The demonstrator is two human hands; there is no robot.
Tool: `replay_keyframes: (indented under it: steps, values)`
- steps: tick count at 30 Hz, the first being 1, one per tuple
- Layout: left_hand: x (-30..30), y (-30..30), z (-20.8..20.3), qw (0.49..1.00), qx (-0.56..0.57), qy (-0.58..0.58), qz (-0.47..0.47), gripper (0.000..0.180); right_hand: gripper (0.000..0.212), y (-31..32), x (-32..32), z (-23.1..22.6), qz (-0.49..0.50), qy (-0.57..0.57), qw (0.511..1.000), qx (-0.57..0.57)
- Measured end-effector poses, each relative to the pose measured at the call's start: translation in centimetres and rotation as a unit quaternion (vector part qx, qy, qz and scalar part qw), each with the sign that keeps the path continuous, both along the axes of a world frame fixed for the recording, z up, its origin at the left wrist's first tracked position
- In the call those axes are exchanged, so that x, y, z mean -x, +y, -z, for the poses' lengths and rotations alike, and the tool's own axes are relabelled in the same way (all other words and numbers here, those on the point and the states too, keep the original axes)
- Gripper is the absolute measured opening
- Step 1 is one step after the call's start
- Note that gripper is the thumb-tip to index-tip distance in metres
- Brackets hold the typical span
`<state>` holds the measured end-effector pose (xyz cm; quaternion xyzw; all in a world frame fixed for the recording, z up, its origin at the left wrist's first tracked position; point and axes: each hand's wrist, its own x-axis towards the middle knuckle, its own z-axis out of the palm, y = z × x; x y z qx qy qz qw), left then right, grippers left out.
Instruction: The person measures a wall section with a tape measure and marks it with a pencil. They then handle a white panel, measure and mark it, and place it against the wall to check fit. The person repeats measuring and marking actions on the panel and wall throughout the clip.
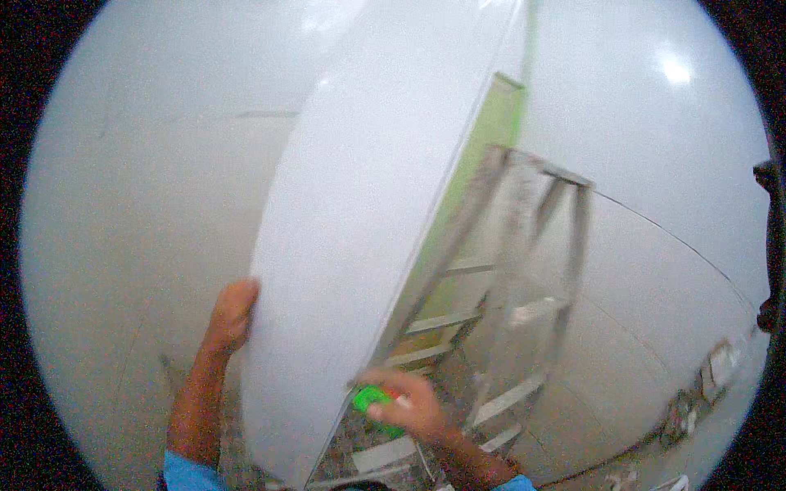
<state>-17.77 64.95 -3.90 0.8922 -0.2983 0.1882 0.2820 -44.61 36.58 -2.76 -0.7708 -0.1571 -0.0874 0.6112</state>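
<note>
A tall white panel (336, 221) stands tilted before me, running from the lower middle up to the top of the view. My left hand (233, 315) is closed on its left edge, with the fingers partly hidden. At the panel's lower right edge, my right hand (409, 405) is closed around a small bright green tool (374, 401) with a red part. Blur and my fingers hide what kind of tool it is. The fingers of that hand reach against the panel's edge.
A worn stepladder (540, 307) stands close to the right of the panel. Behind it shows a light green upright strip (487, 123). Pale walls (147, 221) surround me. Several cluttered items (696, 401) lie along the floor at the lower right.
</note>
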Motion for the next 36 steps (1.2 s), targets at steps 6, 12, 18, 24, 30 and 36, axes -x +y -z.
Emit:
replay_keyframes:
  steps: [6,12,18,24,30,36]
  values:
    - [6.7,0.5,0.8,0.986,0.107,0.038,0.121,0.044,0.051,-0.4,11.0,3.4,0.002,-0.018,1.0,0.021]
    - [18.7,-1.2,-3.0,0.947,0.171,0.198,0.187,0.039,0.052,-0.2,24.1,-2.8,0.139,-0.085,0.985,-0.049]
    - [24.7,-4.6,-1.3,0.921,0.177,0.267,0.223,0.039,0.047,-0.2,31.9,-6.6,0.42,-0.203,0.883,-0.052]
    - [26.6,-7.2,4.5,0.949,0.184,0.2,0.163,0.034,0.064,-4.9,31.4,-15.3,0.307,-0.331,0.865,-0.217]
    - [25.0,-8.1,12.9,0.947,0.227,0.093,0.209,0.03,0.059,-9.2,24.6,-30.3,0.244,-0.279,0.902,-0.221]
    - [23.5,-9.3,21.1,0.961,0.241,0.015,0.135,0.031,0.052,-10.4,21.5,-33.1,0.191,-0.206,0.938,-0.205]
